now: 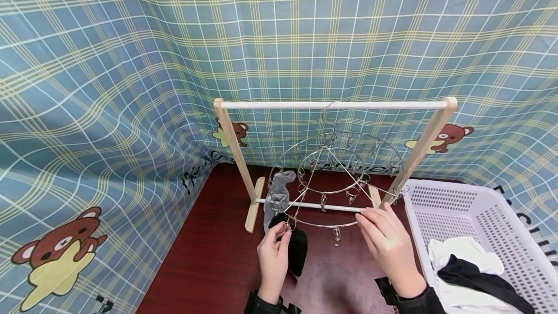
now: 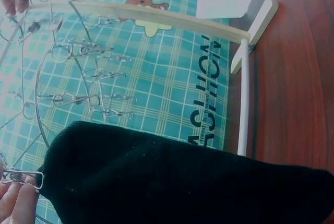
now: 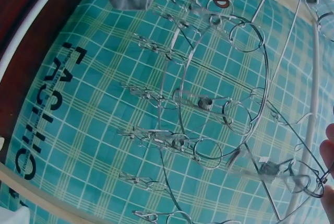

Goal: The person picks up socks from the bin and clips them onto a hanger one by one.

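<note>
Apparently, the left hand (image 1: 273,255) pinches a clip (image 1: 287,227) at the top edge of the black sock (image 1: 298,251), its grip closed between thumb and fingertips; the sock hangs at the hanger's (image 1: 324,148) near left rim, beside the grey sock (image 1: 282,183). The right hand (image 1: 388,241) has its grip nipped on the rim wire opposite. To do this well, steady that rim, seat the edge deep in the clip, then ease off slowly so the cloth doesn't slip.
</note>
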{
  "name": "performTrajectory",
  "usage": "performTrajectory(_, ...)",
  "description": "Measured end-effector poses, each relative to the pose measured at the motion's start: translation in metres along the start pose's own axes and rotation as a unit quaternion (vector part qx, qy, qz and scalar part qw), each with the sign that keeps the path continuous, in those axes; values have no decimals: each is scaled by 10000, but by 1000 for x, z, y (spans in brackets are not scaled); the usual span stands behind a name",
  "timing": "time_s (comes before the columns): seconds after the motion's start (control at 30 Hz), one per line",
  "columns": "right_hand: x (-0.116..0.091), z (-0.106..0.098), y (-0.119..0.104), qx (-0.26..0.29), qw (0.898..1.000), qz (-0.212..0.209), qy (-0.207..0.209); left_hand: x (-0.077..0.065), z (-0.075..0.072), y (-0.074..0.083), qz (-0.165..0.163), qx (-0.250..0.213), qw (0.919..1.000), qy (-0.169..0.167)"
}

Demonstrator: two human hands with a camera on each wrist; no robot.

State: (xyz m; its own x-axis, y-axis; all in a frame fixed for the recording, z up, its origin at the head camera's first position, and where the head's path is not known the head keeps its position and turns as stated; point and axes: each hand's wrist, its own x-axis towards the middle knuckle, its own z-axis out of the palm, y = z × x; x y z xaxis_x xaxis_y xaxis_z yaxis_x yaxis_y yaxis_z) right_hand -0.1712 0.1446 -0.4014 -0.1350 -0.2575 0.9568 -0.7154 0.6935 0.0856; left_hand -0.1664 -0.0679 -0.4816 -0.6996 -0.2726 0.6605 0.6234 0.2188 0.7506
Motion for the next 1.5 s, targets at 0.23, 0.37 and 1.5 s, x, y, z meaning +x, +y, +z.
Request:
performTrajectory(0.23,0,3,0,65,9999,-59,64,0,-2,1,-34,-19,10000,67)
performTrajectory(0.37,1,6,-2,96,9998,-148,98,2,-3,10,-50,-140,9994,313)
performTrajectory(1.5,9,27,-41,423,9986,-313,80,-6,24,8,504,-596,9938,-791)
